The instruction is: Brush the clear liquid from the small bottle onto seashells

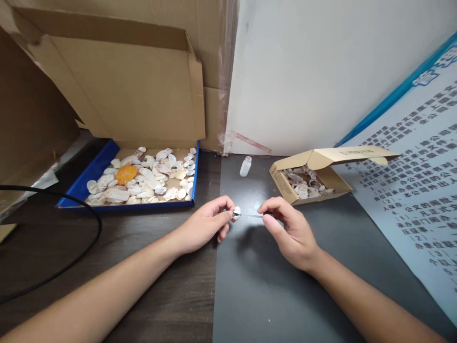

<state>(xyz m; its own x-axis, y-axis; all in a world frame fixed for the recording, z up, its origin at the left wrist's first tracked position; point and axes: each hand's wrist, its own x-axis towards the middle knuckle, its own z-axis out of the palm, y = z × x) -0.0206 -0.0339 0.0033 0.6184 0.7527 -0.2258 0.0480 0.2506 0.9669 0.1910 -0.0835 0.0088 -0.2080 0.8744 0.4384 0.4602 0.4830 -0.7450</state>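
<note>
Between the thumb and fingers of my left hand [210, 224] is a small white shell [237, 211]. My right hand [291, 231] pinches the end of a slim, pale brush-like stick [252, 216], whose dark tip meets the shell. Whether the tip is bristles I cannot tell. Both hands are above the seam where dark wood meets a grey mat. Beyond them a small whitish bottle [245, 166] stands with its neck uncapped.
At the left, a blue-edged cardboard box [174, 204] with its lid raised holds many shells and one orange shell [126, 175]. A smaller brown box [285, 188] of shells sits at the right. A black cable [98, 224] curves along the left side; a printed sheet [410, 190] leans at the right.
</note>
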